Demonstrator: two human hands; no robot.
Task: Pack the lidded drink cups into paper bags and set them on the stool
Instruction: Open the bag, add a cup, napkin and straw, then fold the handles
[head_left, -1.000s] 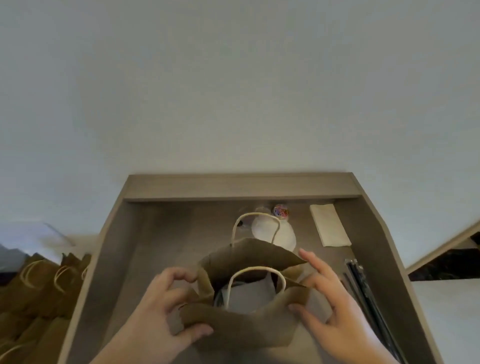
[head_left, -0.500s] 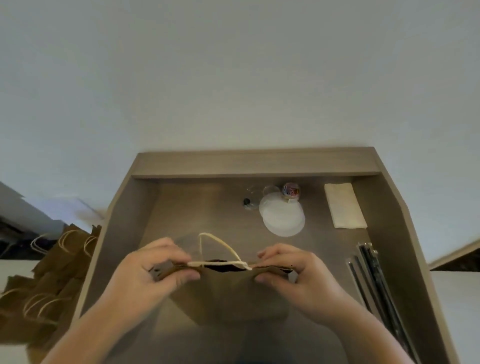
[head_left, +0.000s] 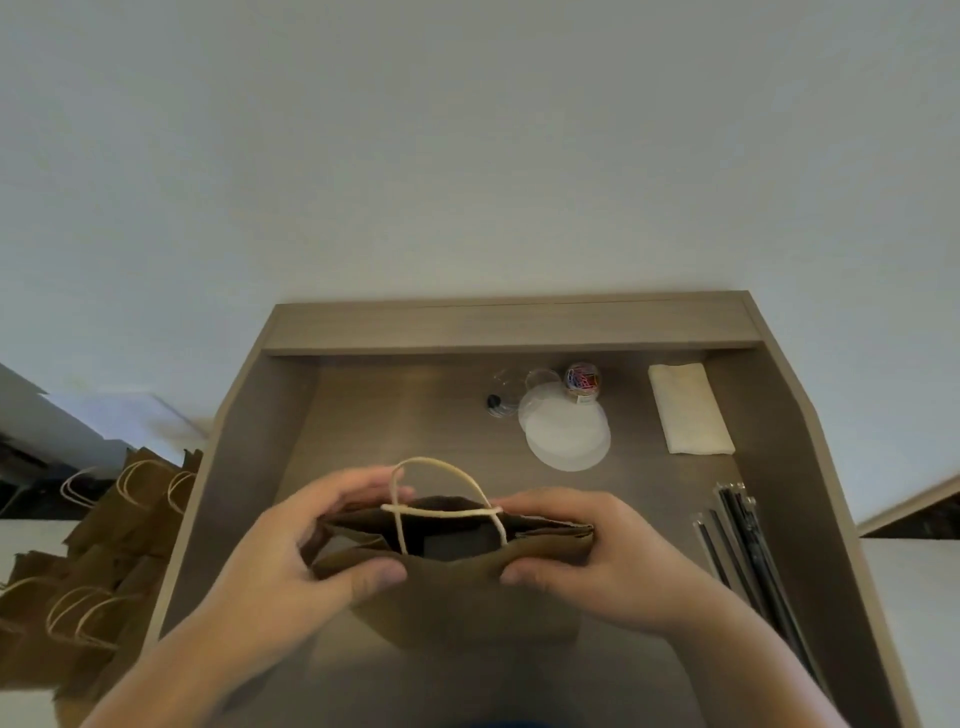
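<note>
A brown paper bag (head_left: 467, 597) with cream cord handles stands on the wooden desk (head_left: 363, 415) right in front of me. My left hand (head_left: 306, 551) pinches the left side of its mouth, thumb in front and fingers behind. My right hand (head_left: 587, 551) pinches the right side the same way. The mouth is pressed nearly flat, with a narrow dark gap between the handles; I cannot tell what is inside. A stack of white round lids (head_left: 566, 434) lies at the back of the desk.
Raised wooden sides wall the desk on the left, right and back. A folded napkin (head_left: 688, 408) lies back right, black wrapped straws (head_left: 748, 561) along the right side, a small clip jar (head_left: 582, 379) behind the lids. Several filled paper bags (head_left: 98, 561) stand left of the desk.
The bag's mouth was wide open a second ago; both hands have pressed it nearly flat and now pinch its two ends. The view tilted down.
</note>
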